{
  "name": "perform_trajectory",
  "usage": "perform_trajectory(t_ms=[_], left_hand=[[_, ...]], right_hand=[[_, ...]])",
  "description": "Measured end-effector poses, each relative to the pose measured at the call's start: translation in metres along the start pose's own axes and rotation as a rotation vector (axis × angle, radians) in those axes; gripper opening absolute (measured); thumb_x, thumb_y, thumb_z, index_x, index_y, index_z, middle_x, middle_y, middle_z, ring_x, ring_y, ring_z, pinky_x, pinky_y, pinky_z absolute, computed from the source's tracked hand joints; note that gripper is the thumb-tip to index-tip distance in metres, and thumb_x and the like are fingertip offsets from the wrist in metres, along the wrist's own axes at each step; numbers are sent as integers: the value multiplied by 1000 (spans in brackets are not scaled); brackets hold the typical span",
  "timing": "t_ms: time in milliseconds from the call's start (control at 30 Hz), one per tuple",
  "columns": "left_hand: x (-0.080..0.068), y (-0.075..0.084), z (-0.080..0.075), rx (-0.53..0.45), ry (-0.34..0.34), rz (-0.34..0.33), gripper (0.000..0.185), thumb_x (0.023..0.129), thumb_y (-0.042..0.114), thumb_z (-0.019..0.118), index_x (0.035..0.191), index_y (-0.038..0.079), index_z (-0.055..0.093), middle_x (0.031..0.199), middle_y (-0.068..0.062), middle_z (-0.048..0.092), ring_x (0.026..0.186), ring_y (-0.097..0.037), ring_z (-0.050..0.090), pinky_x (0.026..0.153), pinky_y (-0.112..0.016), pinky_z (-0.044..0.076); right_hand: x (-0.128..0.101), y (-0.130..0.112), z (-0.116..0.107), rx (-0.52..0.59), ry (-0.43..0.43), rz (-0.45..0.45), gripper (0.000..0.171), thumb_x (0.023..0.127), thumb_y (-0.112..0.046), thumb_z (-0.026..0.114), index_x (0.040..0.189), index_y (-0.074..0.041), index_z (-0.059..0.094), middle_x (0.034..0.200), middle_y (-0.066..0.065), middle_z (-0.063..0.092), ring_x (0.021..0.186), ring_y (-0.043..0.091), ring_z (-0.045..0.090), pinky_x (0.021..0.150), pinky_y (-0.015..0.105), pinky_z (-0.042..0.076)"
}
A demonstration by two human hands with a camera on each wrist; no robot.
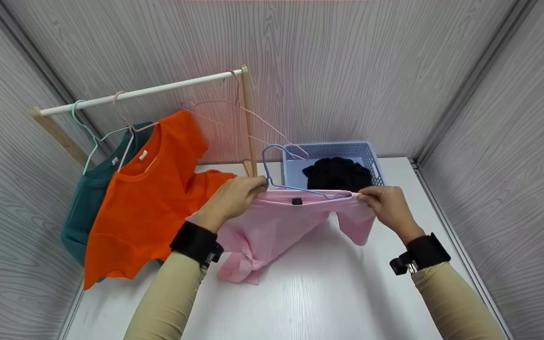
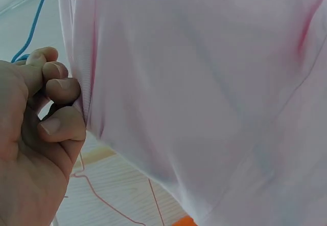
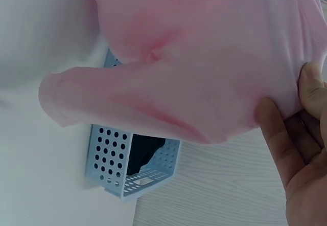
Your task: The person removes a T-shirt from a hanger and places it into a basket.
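**Two pinches, one loose hanger**

Two hands hold the pink shirt (image 1: 281, 222) up by its shoulders above the white table (image 1: 328, 293). My left hand (image 1: 232, 198) has its fingers curled tight, pinching the shoulder seam; the left wrist view shows the cloth bunched between thumb and fingertips. My right hand (image 1: 387, 205) pinches the other shoulder, thumb and fingers closed on the fabric edge. The blue hanger (image 1: 276, 174) sits in the neckline, its hook rising just behind my left hand.

Risks as I judge them: the shirt's lower half drapes onto the table and is twisted near the hem, so a lift could drag it crooked and pull one shoulder off the hanger arm. My grip is on cloth more than wire, so the hanger could tip or slide out of the collar. Its hook stands close to the empty pink hanger (image 1: 248, 118) dangling from the rail (image 1: 140, 93), and the two could tangle. The orange shirt (image 1: 149, 193) hangs beside my left wrist and could be knocked. Behind, the blue basket (image 1: 371, 160) holds a dark garment (image 1: 338, 174); a swinging sleeve might catch its rim.
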State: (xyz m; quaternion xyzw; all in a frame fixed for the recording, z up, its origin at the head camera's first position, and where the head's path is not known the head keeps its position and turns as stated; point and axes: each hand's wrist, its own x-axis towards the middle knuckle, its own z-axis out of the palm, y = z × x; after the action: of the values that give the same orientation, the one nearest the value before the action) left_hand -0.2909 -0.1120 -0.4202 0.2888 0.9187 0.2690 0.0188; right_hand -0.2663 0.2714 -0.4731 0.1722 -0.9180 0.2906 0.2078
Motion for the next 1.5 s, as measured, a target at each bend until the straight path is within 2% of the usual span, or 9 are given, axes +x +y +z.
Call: perform_trajectory(t_ms=[233, 400, 767, 933, 1067, 1167, 1300, 1500], left_hand=[[-4, -3, -2, -43, -10, -12, 14, 101, 25, 52, 107, 19, 63, 90, -2, 62, 87, -19, 59, 88, -34, 54], [-4, -4, -1, -59, -14, -18, 17, 101, 24, 52, 112, 18, 63, 93, -1, 63, 89, -19, 60, 89, -35, 55], [-1, -4, 0, -110, 9, -13, 18, 101, 24, 53, 113, 17, 64, 97, -3, 65, 91, -21, 61, 92, -36, 55], [0, -5, 3, -122, 9, -40, 16, 100, 24, 54, 110, 16, 64, 92, -3, 65, 86, -19, 60, 85, -34, 55], [4, 0, 6, -150, -11, -48, 17, 101, 26, 53, 108, 14, 63, 81, -3, 61, 77, -19, 57, 73, -31, 52], [8, 7, 8, -150, -25, -57, 18, 101, 26, 52, 108, 14, 63, 78, -2, 59, 75, -19, 56, 72, -31, 50], [16, 16, 13, -103, -26, -54, 19, 102, 26, 51, 106, 13, 65, 79, -1, 62, 76, -18, 57, 75, -33, 49], [28, 26, 20, -85, -40, -48, 18, 102, 28, 50, 103, 17, 64, 78, 0, 64, 69, -12, 63, 69, -30, 52]], right_hand=[[-5, 9, 1, 92, -74, 102, 12, 85, -10, 73, 92, -1, 76, 87, 13, 76, 66, 22, 71, 58, 15, 52], [-7, 13, 2, 96, -114, 166, 14, 89, -12, 70, 95, -1, 76, 88, 13, 75, 66, 21, 70, 58, 17, 52], [-17, 20, 16, 118, -124, 240, 15, 89, -12, 71, 96, -1, 76, 82, 14, 74, 63, 18, 68, 56, 18, 51], [-17, 5, 27, 150, -107, 194, 11, 90, -13, 69, 92, -3, 75, 77, 8, 73, 64, 18, 67, 58, 19, 51], [-14, -13, 38, 241, -140, 173, 12, 94, -13, 63, 93, -2, 69, 76, 9, 69, 68, 22, 66, 63, 22, 53], [-12, -24, 49, 313, -170, 171, 12, 97, -12, 60, 95, 0, 64, 81, 11, 69, 71, 25, 66, 66, 25, 56], [-12, -37, 64, 335, -212, 184, 11, 97, -13, 59, 97, -3, 64, 83, 8, 68, 74, 17, 63, 70, 28, 56], [-12, -57, 87, 352, -287, 159, 14, 96, -17, 61, 101, -6, 69, 88, 4, 69, 78, 11, 61, 74, 27, 54]])
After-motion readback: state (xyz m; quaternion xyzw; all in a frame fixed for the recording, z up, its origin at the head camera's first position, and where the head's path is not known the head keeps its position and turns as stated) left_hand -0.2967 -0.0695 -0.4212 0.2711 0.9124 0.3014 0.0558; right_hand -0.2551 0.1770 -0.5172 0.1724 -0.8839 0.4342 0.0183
